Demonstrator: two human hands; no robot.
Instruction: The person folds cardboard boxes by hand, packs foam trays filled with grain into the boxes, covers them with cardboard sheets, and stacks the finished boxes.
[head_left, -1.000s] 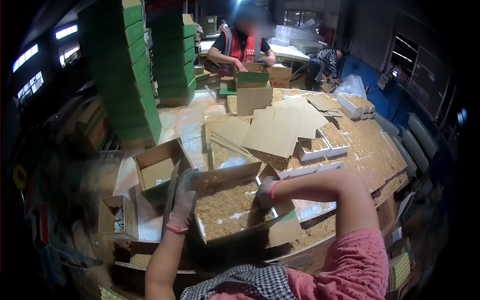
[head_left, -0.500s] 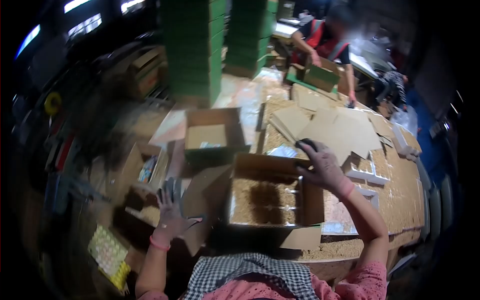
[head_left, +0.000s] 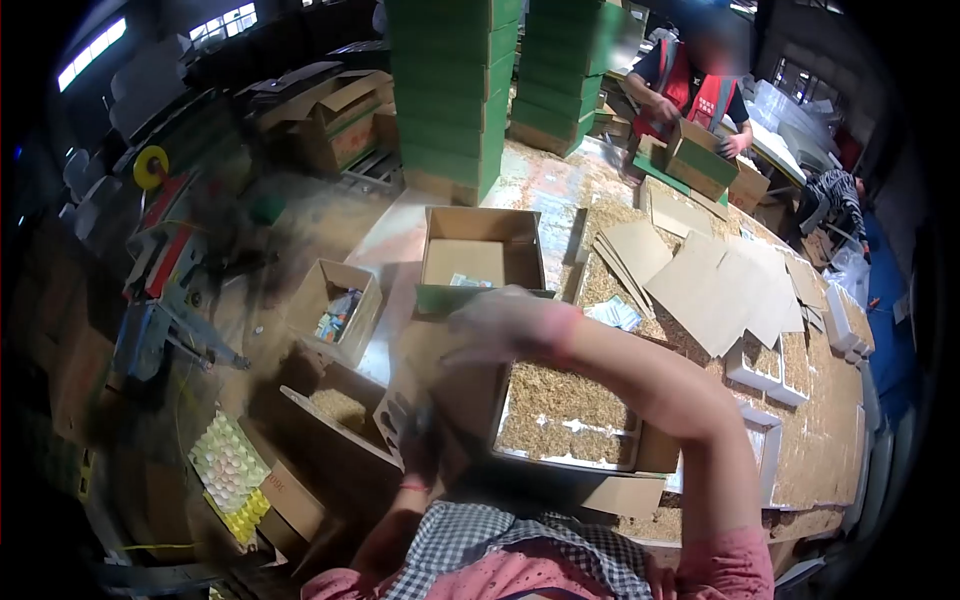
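A cardboard box (head_left: 655, 450) stands directly before me, holding a white foam tray (head_left: 497, 425) filled with tan, sawdust-like bedding (head_left: 565, 400). My right hand (head_left: 505, 325), gloved and smeared by motion, reaches across the box's far left corner, above its raised left side flap (head_left: 440, 365). Its fingers are too blurred to read. Low at the box's left is my left hand (head_left: 418, 440), in a dark-palmed glove, fingers spread beside the flap. Just beyond the right hand sits an open green-sided box (head_left: 480, 300) with small printed packets (head_left: 468, 281) inside.
Flat cardboard sheets (head_left: 715, 285) lie on the bedding-strewn table (head_left: 820, 440), near white foam trays (head_left: 765, 370). Tall stacks of green boxes (head_left: 450, 110) rise behind. At left are a packet carton (head_left: 345, 310), egg trays (head_left: 228, 465) and a tape machine (head_left: 165, 270). A co-worker (head_left: 700, 95) handles a box.
My right hand has swung left from the box's far right corner across its top. My left hand has moved right and down toward the flap. The view has shifted.
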